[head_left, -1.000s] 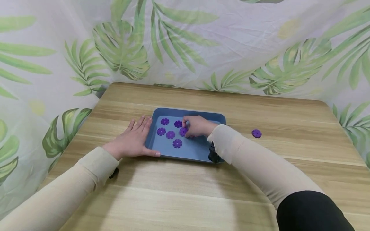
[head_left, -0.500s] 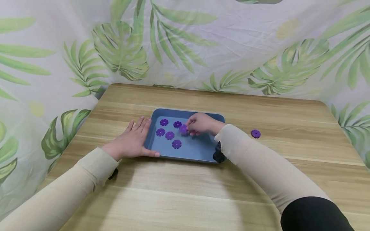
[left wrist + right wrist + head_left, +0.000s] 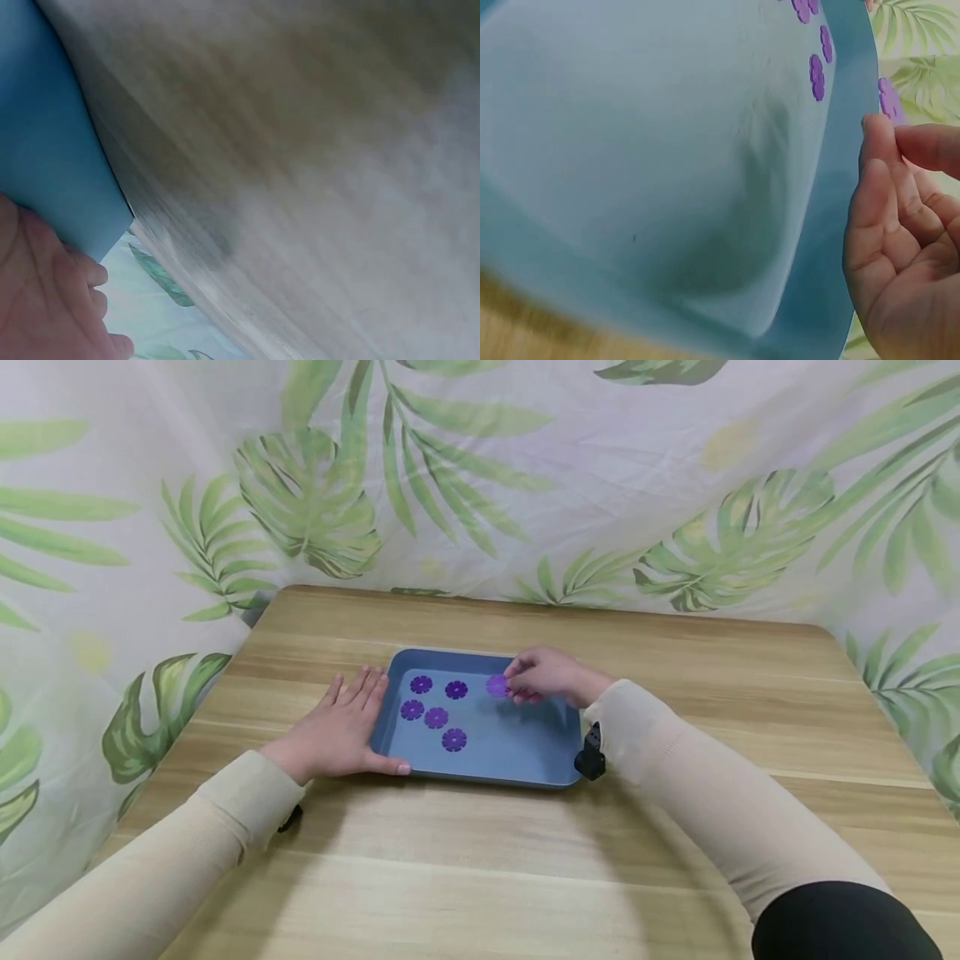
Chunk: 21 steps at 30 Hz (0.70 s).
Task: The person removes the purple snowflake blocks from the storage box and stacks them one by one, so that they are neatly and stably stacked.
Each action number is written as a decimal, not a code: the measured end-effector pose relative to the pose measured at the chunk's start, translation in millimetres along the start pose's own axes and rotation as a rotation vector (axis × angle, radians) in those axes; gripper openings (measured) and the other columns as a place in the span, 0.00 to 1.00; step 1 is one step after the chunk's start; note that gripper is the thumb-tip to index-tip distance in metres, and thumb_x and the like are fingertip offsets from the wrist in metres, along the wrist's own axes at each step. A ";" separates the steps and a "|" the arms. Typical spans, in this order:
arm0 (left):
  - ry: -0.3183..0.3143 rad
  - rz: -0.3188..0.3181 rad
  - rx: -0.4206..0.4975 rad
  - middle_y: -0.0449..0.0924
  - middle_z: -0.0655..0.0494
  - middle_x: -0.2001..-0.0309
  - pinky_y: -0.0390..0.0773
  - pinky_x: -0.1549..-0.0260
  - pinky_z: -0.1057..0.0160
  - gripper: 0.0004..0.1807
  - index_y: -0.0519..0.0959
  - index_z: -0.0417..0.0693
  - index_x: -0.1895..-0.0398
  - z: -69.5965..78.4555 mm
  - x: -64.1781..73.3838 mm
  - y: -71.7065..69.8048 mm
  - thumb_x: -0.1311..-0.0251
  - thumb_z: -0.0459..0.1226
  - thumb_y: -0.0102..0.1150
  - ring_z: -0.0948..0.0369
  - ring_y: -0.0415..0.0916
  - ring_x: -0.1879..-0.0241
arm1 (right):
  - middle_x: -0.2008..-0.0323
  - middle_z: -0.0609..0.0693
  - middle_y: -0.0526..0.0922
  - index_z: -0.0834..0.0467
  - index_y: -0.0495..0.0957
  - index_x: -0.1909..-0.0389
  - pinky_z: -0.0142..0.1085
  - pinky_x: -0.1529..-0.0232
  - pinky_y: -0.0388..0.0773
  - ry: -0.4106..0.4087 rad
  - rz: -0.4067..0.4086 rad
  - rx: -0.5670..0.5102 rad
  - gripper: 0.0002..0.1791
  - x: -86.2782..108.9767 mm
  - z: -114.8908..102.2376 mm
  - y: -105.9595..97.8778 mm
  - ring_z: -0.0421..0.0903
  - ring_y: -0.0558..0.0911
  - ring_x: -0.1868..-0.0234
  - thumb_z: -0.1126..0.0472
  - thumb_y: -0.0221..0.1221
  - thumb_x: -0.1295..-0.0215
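Several purple flower-shaped discs [image 3: 453, 740] lie flat in the left half of a shallow blue tray [image 3: 517, 752] in the head view. Between thumb and fingertips, the right hand [image 3: 551, 675] pinches one more purple flower-shaped disc [image 3: 497, 685], raised over the tray's far right part. The right wrist view shows the same disc [image 3: 889, 101] at the fingertips, above the tray's rim. With fingers straight, the left hand [image 3: 333, 731] rests along the tray's left side, its thumb at the near left corner. Only part of that hand [image 3: 45, 292] appears in the left wrist view, against the blue tray wall [image 3: 64, 142].
The tray stands on a wooden table [image 3: 465, 868]. A leaf-printed cloth [image 3: 465, 485] hangs behind the table and down its left side. A black wrist device [image 3: 590, 756] hangs under the right cuff beside the tray's right edge.
The right hand has lifted its disc off the tray floor and moved it right and away. A loose disc on the table at right has gone out of sight where the sleeve now lies. The left hand stays put.
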<state>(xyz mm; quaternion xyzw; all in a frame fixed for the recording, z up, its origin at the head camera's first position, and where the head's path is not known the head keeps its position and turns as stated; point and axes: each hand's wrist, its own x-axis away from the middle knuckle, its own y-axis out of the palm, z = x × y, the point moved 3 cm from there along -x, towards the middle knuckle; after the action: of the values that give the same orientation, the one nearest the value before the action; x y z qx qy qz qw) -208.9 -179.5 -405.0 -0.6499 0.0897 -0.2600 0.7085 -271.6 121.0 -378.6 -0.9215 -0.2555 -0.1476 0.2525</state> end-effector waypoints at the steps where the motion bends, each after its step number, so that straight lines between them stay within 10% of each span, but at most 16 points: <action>1: 0.002 0.003 -0.006 0.34 0.31 0.19 0.30 0.26 0.35 0.80 0.40 0.26 0.20 0.3 0.1 -0.4 0.54 0.83 0.50 0.38 0.29 0.20 | 0.62 0.57 0.85 0.69 0.77 0.47 0.42 0.55 0.83 0.001 0.002 -0.011 0.10 1.0 1.6 -2.0 0.42 0.84 0.67 0.69 0.56 0.25; 21: 0.003 0.012 0.020 0.33 0.31 0.19 0.28 0.26 0.36 0.78 0.39 0.26 0.20 -1.1 -0.7 1.5 0.50 0.79 0.56 0.38 0.29 0.20 | 0.63 0.52 0.81 0.69 0.73 0.40 0.34 0.61 0.79 0.003 0.171 -0.104 0.16 30.7 26.0 -50.5 0.47 0.80 0.61 0.66 0.55 0.23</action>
<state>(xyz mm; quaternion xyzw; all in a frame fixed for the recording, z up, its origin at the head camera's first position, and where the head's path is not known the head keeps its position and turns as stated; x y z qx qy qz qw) -209.6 -180.1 -406.7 -0.6420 0.0919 -0.2577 0.7163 -270.1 184.7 -368.2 -0.9516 -0.1675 -0.1402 0.2163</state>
